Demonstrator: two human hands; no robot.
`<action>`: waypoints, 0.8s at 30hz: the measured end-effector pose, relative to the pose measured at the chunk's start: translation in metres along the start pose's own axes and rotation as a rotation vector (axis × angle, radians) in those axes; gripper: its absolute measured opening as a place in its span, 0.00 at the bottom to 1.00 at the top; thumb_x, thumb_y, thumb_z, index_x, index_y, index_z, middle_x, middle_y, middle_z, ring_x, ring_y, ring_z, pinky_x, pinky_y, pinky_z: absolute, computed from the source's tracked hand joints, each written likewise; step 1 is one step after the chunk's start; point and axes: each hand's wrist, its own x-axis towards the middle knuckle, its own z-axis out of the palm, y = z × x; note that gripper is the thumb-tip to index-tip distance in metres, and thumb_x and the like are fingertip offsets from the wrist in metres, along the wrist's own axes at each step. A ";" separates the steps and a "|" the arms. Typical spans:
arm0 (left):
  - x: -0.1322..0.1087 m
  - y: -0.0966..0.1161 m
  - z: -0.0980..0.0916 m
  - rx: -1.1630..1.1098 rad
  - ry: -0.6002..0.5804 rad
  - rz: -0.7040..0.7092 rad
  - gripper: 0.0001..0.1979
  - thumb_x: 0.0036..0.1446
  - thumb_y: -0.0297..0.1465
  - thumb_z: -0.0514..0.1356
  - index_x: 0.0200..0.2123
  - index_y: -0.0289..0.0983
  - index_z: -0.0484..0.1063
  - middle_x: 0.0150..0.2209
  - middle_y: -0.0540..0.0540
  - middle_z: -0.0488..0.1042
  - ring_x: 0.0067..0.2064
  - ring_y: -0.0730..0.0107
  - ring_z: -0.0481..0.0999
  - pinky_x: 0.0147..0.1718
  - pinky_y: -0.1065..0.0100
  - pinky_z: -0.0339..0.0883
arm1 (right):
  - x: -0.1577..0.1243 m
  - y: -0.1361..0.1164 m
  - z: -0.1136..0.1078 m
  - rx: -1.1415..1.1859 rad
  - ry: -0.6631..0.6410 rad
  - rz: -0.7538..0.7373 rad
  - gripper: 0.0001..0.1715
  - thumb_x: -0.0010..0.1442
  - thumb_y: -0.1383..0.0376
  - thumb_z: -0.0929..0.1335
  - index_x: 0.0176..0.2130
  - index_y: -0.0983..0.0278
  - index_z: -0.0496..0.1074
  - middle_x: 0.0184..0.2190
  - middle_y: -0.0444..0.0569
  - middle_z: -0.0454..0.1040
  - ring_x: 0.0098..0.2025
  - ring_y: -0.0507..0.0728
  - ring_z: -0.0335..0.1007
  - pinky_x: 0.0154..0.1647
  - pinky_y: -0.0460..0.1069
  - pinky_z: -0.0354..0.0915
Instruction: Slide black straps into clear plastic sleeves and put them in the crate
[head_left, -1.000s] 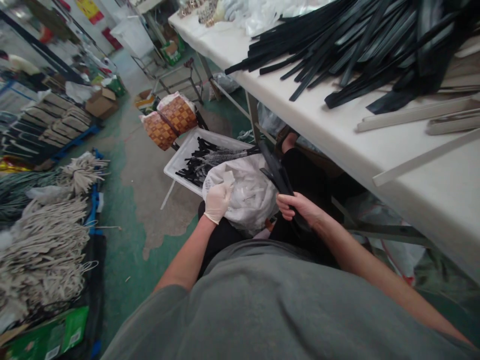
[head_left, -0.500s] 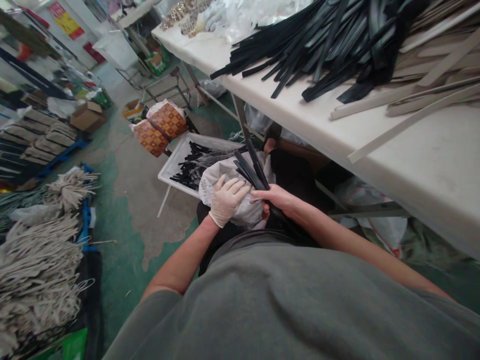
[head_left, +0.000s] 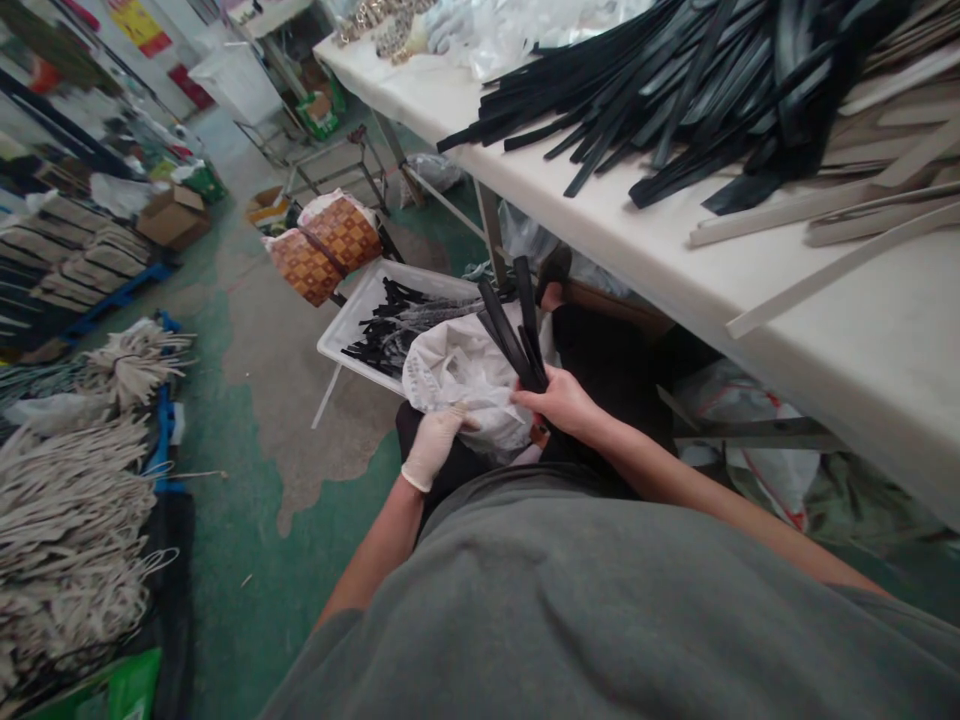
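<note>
My bare right hand [head_left: 564,402] is closed around a bunch of black straps [head_left: 508,335], whose loose ends stick up and away from me. A white bag [head_left: 457,365] with its mouth open sits between my knees, just left of that hand. My left hand [head_left: 436,445], in a pale thin glove, is closed at the near rim of the bag, its fingertips pressed on the plastic. Beyond the bag stands a white tray [head_left: 337,335] in which many black straps [head_left: 405,315] lie.
A white table [head_left: 600,220] runs along my right, bearing a pile of black straps [head_left: 675,100] and beige straps [head_left: 810,215]. A chair with a checkered cushion [head_left: 330,245] stands ahead. Bundles of beige cords [head_left: 67,520] lie on the left by a blue pallet [head_left: 166,440].
My left hand has drawn back from beside the straps to the bag's near rim, and its spread fingers have closed. My right hand still holds the straps, whose ends are more fanned.
</note>
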 end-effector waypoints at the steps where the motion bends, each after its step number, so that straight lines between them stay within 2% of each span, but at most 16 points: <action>1: -0.004 -0.002 0.012 -0.142 -0.109 -0.047 0.23 0.56 0.51 0.58 0.26 0.37 0.79 0.26 0.42 0.78 0.33 0.61 0.77 0.39 0.63 0.70 | 0.000 0.001 0.003 -0.027 -0.011 -0.007 0.10 0.47 0.66 0.73 0.30 0.63 0.69 0.16 0.38 0.66 0.13 0.48 0.62 0.11 0.42 0.56; 3: -0.006 -0.003 0.035 -0.313 -0.196 -0.098 0.22 0.52 0.50 0.63 0.28 0.35 0.80 0.28 0.42 0.79 0.33 0.63 0.77 0.38 0.64 0.69 | -0.002 0.002 0.009 -0.085 -0.030 -0.023 0.10 0.47 0.66 0.72 0.30 0.63 0.68 0.16 0.38 0.67 0.13 0.49 0.63 0.11 0.42 0.57; 5: -0.004 -0.001 0.049 -0.373 -0.138 -0.117 0.20 0.49 0.47 0.66 0.27 0.34 0.80 0.28 0.43 0.79 0.32 0.64 0.76 0.39 0.65 0.68 | -0.004 0.002 0.012 -0.127 -0.036 -0.031 0.09 0.49 0.65 0.72 0.31 0.62 0.68 0.17 0.38 0.67 0.14 0.49 0.64 0.13 0.43 0.58; 7: 0.002 0.002 0.052 -0.416 -0.075 -0.145 0.19 0.47 0.46 0.68 0.27 0.33 0.80 0.27 0.44 0.78 0.32 0.65 0.76 0.39 0.65 0.67 | -0.006 0.000 0.010 -0.123 -0.029 -0.025 0.10 0.51 0.63 0.71 0.34 0.62 0.69 0.17 0.38 0.67 0.14 0.50 0.64 0.14 0.43 0.59; 10: 0.011 0.007 0.044 -0.557 -0.002 -0.204 0.20 0.42 0.45 0.71 0.28 0.33 0.79 0.28 0.44 0.79 0.33 0.65 0.77 0.41 0.65 0.68 | -0.011 -0.005 -0.001 -0.021 -0.059 0.032 0.12 0.58 0.56 0.67 0.36 0.63 0.70 0.15 0.40 0.67 0.14 0.50 0.61 0.14 0.44 0.58; 12: 0.019 0.010 0.036 -0.696 0.065 -0.238 0.20 0.39 0.44 0.73 0.28 0.34 0.77 0.27 0.46 0.78 0.32 0.67 0.78 0.39 0.65 0.69 | -0.015 -0.009 -0.010 0.062 -0.105 0.071 0.19 0.63 0.52 0.63 0.33 0.64 0.71 0.13 0.41 0.66 0.13 0.50 0.58 0.15 0.45 0.56; 14: 0.027 0.014 0.029 -0.817 0.143 -0.255 0.19 0.39 0.43 0.73 0.26 0.36 0.73 0.25 0.49 0.76 0.29 0.71 0.77 0.37 0.67 0.70 | -0.022 -0.012 -0.020 0.112 -0.163 0.090 0.25 0.64 0.48 0.61 0.29 0.64 0.71 0.11 0.43 0.64 0.14 0.51 0.58 0.16 0.46 0.56; 16: 0.035 0.017 0.024 -0.903 0.219 -0.269 0.19 0.41 0.42 0.72 0.25 0.37 0.69 0.22 0.53 0.73 0.26 0.75 0.75 0.36 0.69 0.70 | -0.031 -0.015 -0.028 0.111 -0.227 0.079 0.27 0.64 0.48 0.61 0.27 0.64 0.71 0.10 0.43 0.63 0.14 0.51 0.58 0.19 0.46 0.58; 19: 0.046 0.020 0.016 -0.953 0.300 -0.291 0.20 0.45 0.44 0.70 0.25 0.37 0.67 0.22 0.54 0.72 0.26 0.76 0.75 0.36 0.70 0.70 | -0.047 -0.015 -0.036 0.058 -0.275 0.038 0.27 0.63 0.47 0.62 0.24 0.64 0.69 0.13 0.43 0.64 0.15 0.49 0.58 0.21 0.46 0.58; 24: 0.052 0.022 0.010 -0.903 0.314 -0.267 0.21 0.46 0.49 0.68 0.29 0.37 0.70 0.31 0.47 0.78 0.35 0.70 0.79 0.38 0.69 0.69 | -0.062 -0.007 -0.037 -0.006 -0.311 0.075 0.25 0.62 0.46 0.64 0.26 0.62 0.66 0.21 0.44 0.69 0.17 0.50 0.61 0.19 0.46 0.58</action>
